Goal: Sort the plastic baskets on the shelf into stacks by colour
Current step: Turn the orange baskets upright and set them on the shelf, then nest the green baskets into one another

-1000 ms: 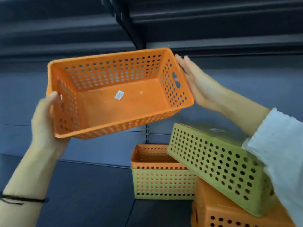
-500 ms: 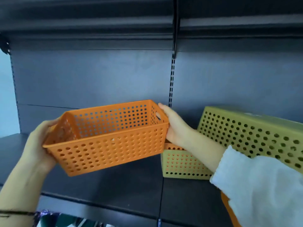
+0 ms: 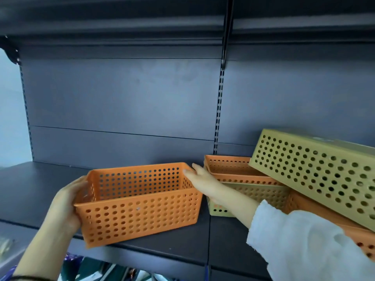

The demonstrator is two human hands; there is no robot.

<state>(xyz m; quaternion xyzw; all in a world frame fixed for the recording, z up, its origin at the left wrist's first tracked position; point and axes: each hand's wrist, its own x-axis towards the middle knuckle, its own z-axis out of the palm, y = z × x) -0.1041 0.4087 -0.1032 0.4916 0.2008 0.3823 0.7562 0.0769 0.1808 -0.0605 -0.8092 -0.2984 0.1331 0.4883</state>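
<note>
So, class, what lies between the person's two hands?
The orange basket lies between them: the left hand grips its left end, the right hand touches its right end, seen in the head view.

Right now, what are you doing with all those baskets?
A person is sorting baskets by colour. Both hands have an orange basket low at the shelf. The left hand grips one end and the right hand lies flat against the other. To its right the colours are mixed: a nested orange basket sits in a green basket, and a tipped green basket lies upside down on a bottom orange basket.
</note>
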